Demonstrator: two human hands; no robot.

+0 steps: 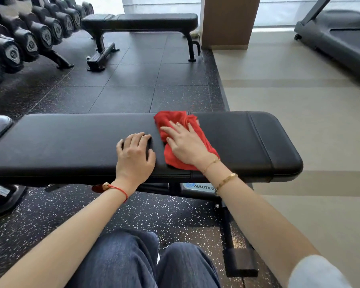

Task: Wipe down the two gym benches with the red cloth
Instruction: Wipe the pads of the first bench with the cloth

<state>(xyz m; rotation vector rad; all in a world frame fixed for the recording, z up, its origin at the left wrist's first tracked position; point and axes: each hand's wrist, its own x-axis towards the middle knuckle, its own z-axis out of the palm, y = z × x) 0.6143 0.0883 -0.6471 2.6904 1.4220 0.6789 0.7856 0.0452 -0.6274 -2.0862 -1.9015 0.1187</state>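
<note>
Near black padded gym bench (71,146): left end cut off by the frame edge; frame label (204,187) reads "NAUTILU", the rest hidden behind the right forearm. Crumpled red cloth (175,123) lies on the pad, right of centre. Right hand (185,145) rests flat on it, fingers straight and slightly spread. Left hand (134,156) rests on bare pad just beside the cloth, fingers apparently bent, holding nothing. Second black flat bench (141,20) stands well apart behind. Dumbbell rack (29,38) markings illegible.
</note>
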